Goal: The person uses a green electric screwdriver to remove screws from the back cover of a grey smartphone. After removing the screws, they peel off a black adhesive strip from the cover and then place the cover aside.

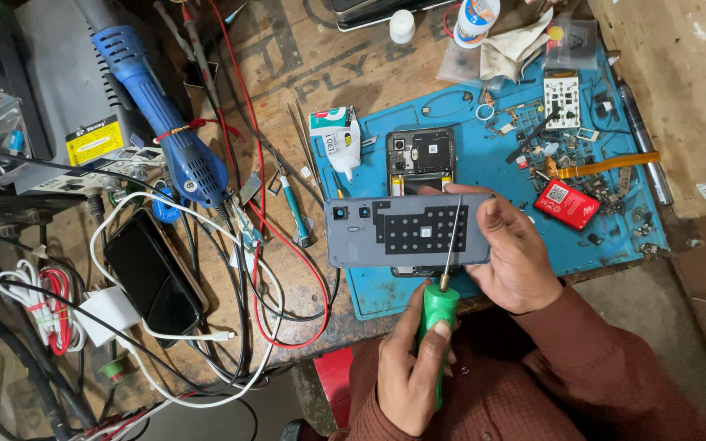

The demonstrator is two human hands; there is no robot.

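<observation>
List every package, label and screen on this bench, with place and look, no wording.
Glue tube: white, green-red print, left of the opened phone.
Red packet: flat, white square label, on the blue mat.
Yellow warning sticker: rectangular, on grey equipment, far left.
Dark phone screen: black, unlit, lower left.

A worn wooden bench (304, 73) carries a blue mat (484, 163) – on the mat an opened phone (421, 155), a red pack (566, 203), loose small parts (582, 139). On the bare wood lie a blue heat gun (165, 122), a black phone (151, 276), a glue tube (338, 140) and tangled cables (247, 245) – red, white, black.
</observation>
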